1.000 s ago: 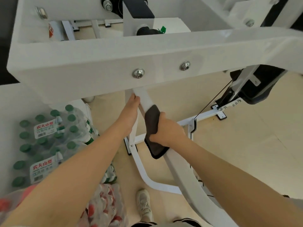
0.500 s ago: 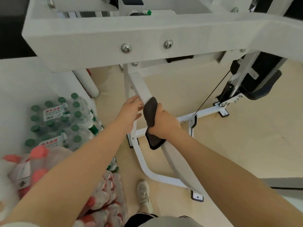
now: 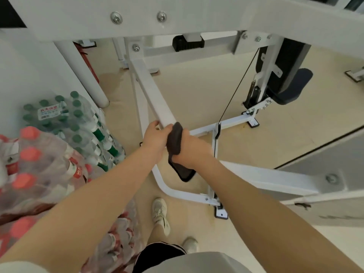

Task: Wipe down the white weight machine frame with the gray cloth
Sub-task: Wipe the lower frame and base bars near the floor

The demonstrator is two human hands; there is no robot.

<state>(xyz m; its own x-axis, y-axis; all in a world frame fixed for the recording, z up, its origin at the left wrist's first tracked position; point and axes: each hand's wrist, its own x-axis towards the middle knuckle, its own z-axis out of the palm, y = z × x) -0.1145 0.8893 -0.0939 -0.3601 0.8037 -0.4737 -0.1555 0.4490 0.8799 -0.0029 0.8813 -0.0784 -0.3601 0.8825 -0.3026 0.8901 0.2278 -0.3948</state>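
Down at the middle of the view, the right hand [image 3: 189, 148] has its grip clamped on the gray cloth [image 3: 175, 142], the cloth wrapped over a slanted white bar [image 3: 155, 101] of the weight machine frame [image 3: 197, 18], with a loose flap of cloth hanging below the wrist on the near side. The left hand [image 3: 154, 137] sits just beside it, touching the cloth's left edge, its fingers curled round the same bar, so its grip is closed on the bar. That bar runs up and away from the hands to a bolted joint under the broad white crossbeam that spans the top of the view, where two bolt heads [image 3: 116, 17] show. Beyond the hands a thin black cable [image 3: 236, 89] slopes down to a bracket on a lower white rail [image 3: 232, 123], and further right stands a dark padded seat [image 3: 291, 85]. A curved white tube [image 3: 177, 191] of the base lies on the beige floor [image 3: 197, 91] below the hands. To the left, near a white post [image 3: 84, 75], are shrink-wrapped packs of green-capped bottles [image 3: 76, 119] and, nearer the camera, red-capped bottles [image 3: 29, 154]. The person's light shoe [image 3: 160, 214] rests on the floor near the base tube, with black shorts [image 3: 157, 255] at the bottom edge.
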